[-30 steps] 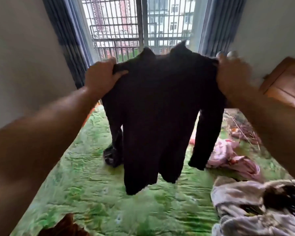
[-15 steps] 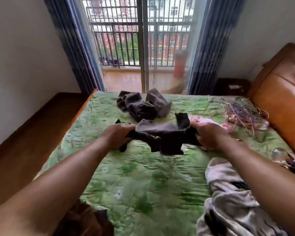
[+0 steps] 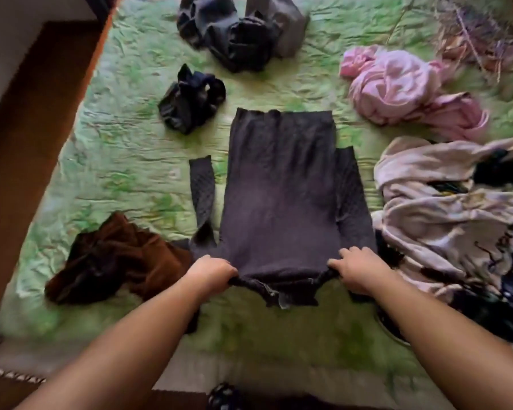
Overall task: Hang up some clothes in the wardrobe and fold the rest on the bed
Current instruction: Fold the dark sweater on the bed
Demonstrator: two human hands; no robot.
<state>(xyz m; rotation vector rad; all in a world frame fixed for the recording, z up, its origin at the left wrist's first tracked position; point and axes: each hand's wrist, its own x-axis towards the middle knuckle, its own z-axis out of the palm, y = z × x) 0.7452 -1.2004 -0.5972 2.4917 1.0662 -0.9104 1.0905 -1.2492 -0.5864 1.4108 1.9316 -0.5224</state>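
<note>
A dark long-sleeved top lies spread flat on the green bedspread, hem away from me, collar toward me, one sleeve along each side. My left hand grips its near left shoulder. My right hand grips its near right shoulder. Both hands pinch the cloth at the bed's near part. The collar hangs folded between my hands.
Loose clothes surround the top: a brown garment at left, a small black bundle, a dark grey pile at the far end, a pink garment, and a pale printed heap at right. Wooden floor runs along the left.
I held the top up in the air, then brought it down bunched over the bed. Now it lies spread flat, and my view has tilted down onto the bed.
</note>
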